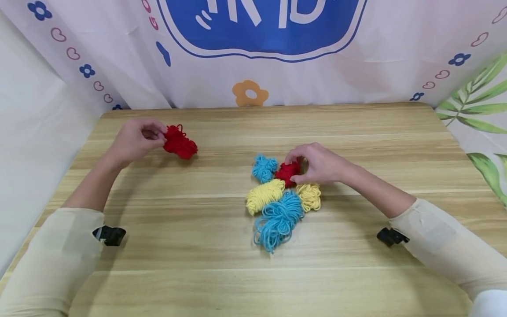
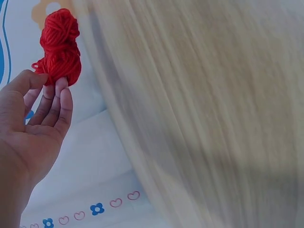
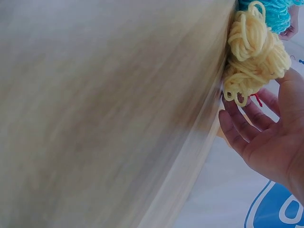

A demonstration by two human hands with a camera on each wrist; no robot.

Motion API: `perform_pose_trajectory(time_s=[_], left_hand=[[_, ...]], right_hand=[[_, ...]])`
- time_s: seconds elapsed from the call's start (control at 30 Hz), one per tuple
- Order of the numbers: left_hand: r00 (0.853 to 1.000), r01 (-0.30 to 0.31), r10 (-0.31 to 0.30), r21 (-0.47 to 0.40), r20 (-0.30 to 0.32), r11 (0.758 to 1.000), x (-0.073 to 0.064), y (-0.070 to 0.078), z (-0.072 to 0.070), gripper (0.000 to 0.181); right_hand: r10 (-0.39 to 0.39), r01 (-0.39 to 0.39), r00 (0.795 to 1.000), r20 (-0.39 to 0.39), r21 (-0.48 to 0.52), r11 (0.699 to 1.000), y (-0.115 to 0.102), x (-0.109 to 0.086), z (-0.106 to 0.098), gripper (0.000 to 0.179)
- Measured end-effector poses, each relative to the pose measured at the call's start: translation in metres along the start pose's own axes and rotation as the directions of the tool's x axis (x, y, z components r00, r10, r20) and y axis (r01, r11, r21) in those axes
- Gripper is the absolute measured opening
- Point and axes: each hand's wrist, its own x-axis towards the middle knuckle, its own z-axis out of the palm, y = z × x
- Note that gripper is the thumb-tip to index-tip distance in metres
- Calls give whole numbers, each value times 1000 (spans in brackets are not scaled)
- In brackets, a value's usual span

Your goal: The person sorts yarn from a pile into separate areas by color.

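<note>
At the table's far left, my left hand pinches one end of a red yarn bundle; the left wrist view shows thumb and fingertips on the red yarn. Right of the middle, my right hand has thumb and fingers curled around a second red yarn bundle. That bundle lies among a small blue yarn bundle, two yellow bundles and a larger blue bundle with loose loops. In the right wrist view a yellow bundle hides most of the red one.
The wooden table reaches back to a printed white cloth with a blue emblem. A leaf-patterned cloth hangs at the right. Black wrist cameras sit on both sleeves.
</note>
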Motion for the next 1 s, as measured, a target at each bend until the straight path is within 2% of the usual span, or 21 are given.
perform_pose_trajectory(time_s=[0.2, 0.5, 0.77, 1.0], left_hand=[[1000, -7, 7, -7, -12, 1000, 0, -8, -4, 19], [999, 26, -26, 8, -23, 1000, -3, -17, -8, 19], [999, 32, -31, 16, -22, 999, -6, -22, -10, 19], [998, 65, -65, 32, 2, 997, -6, -28, -12, 21]], right_hand=[[-7, 7, 1000, 3, 10, 1000, 1, 3, 0, 24], [0, 0, 1000, 11, 33, 999, 0, 6, 0, 21], [27, -27, 1000, 9, 11, 1000, -1, 7, 0, 23], [42, -43, 999, 9, 7, 999, -2, 6, 0, 24]])
